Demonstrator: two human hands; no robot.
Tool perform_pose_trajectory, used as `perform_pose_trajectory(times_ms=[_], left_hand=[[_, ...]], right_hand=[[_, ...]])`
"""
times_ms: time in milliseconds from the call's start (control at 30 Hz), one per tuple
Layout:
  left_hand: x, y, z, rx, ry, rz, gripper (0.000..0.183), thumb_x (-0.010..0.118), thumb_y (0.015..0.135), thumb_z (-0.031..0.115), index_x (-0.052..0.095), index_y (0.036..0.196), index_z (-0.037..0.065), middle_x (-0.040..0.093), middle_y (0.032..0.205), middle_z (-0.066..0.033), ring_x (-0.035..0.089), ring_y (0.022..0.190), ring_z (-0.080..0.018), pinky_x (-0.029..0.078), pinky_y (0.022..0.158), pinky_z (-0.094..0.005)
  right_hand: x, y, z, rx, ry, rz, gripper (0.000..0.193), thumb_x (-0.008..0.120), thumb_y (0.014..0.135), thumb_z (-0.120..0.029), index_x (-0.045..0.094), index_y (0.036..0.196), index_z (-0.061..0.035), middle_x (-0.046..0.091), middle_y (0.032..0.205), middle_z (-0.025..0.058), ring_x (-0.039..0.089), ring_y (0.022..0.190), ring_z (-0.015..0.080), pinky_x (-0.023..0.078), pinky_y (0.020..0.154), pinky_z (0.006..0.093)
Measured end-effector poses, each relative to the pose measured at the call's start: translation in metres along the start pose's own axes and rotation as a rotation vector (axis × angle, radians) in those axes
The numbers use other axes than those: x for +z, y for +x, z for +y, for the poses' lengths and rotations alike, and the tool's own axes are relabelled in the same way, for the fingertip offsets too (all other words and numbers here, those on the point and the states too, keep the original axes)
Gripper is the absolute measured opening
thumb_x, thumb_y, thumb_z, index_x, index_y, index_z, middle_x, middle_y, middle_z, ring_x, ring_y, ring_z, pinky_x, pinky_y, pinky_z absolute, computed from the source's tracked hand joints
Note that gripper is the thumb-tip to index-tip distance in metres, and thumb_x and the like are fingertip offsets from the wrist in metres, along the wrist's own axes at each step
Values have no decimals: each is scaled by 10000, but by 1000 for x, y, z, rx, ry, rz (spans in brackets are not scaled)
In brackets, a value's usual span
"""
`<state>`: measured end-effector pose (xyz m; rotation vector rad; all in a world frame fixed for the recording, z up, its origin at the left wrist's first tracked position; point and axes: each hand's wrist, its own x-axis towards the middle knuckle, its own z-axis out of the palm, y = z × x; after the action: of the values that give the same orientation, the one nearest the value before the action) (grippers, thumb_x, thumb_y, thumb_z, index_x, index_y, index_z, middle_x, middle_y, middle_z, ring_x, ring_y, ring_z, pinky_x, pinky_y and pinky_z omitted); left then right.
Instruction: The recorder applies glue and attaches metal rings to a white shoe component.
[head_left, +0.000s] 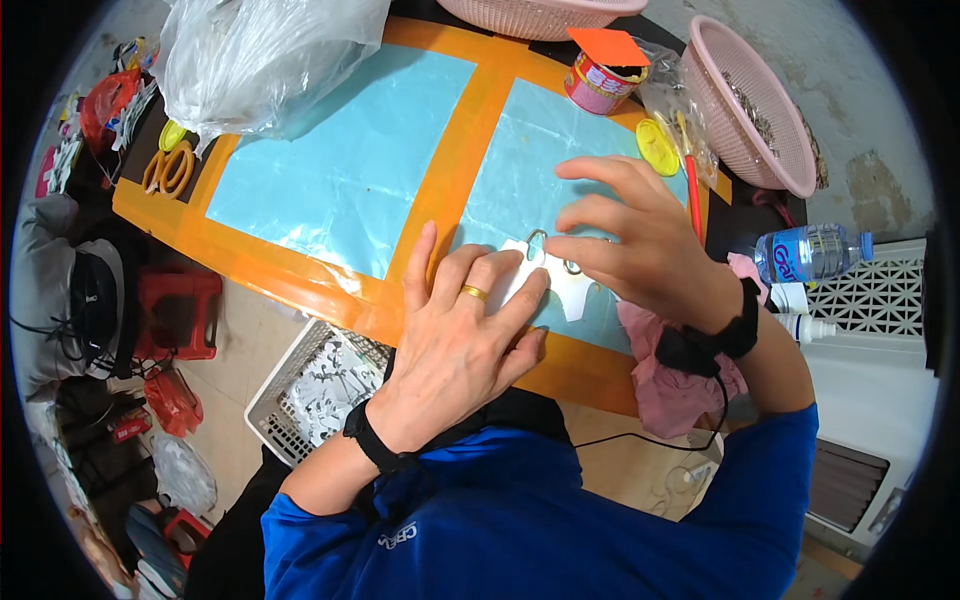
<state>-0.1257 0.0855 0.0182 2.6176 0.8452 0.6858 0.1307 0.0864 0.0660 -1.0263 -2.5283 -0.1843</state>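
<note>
My left hand (455, 320) spreads over the white card (566, 291), near the surface's (335, 190) near edge.
Its tab points toward that edge, long axis partly hidden; my right hand's (645, 235) fingers curve wide; the bottle (815, 253) shows white lettering.

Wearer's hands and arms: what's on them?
Left hand: gold-coloured ring, black wristband. Right hand: no ring visible; black wrist strap with dark block, thin black cable. Short blue sleeves, bare forearms.
</note>
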Motion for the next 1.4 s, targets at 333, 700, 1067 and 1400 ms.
perform_pose_trajectory(times_ms=[333, 700, 1067, 1400], left_hand=[[3, -2, -4, 14, 12, 25, 519, 823, 836, 307, 729, 1335, 198, 638, 1340, -58, 554, 1315, -309, 209, 1304, -652], [4, -2, -5, -3, -4, 17, 514, 818, 825, 306, 723, 1317, 192, 631, 1353, -46, 550, 1301, -316, 207, 1310, -651], [1, -2, -6, -21, -25, -18, 537, 827, 810, 281, 708, 1325, 189, 628, 1356, -26, 550, 1313, -307, 206, 1312, -670], [-1, -3, -9, 13, -53, -6, 583, 855, 792, 260, 714, 1343, 127, 617, 1372, -53, 532, 1408, -307, 191, 1309, -721]], right_hand=[[8, 27, 14, -359, -157, -159, 90, 664, 778, -205, 694, 773, -120, 633, 909, 9, 635, 1153, 219, 550, 962, 385], [11, 21, 21, -401, -53, -241, 99, 675, 854, -208, 624, 899, -135, 590, 973, -10, 609, 918, 139, 532, 706, 284], [11, 16, 22, -343, 98, -248, 151, 710, 864, -116, 605, 964, -74, 598, 1019, 40, 618, 773, 187, 537, 710, 307], [7, 15, 16, -257, 138, -309, 119, 681, 857, -91, 593, 933, -65, 561, 965, 57, 588, 730, 198, 530, 695, 322]])
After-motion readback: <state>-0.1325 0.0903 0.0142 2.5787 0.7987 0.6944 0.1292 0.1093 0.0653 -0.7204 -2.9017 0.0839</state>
